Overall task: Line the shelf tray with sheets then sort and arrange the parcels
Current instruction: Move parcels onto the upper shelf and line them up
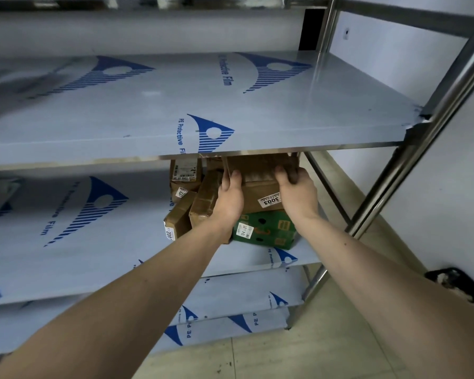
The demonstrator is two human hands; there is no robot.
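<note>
We are gripping the brown parcel [260, 194] atop a green box [268, 228] with our left hand [230, 199] and right hand [297, 194].

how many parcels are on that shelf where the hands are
5 visible: a brown box labelled 3003 held by both hands, a green box under it, a taped box leaning left of it, a small box front left, one behind. More may be hidden under the upper shelf.

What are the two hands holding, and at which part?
Both hold the brown box labelled 3003: the left hand at its left side, the right hand at its right side, fingers curled over the top edge.
</note>
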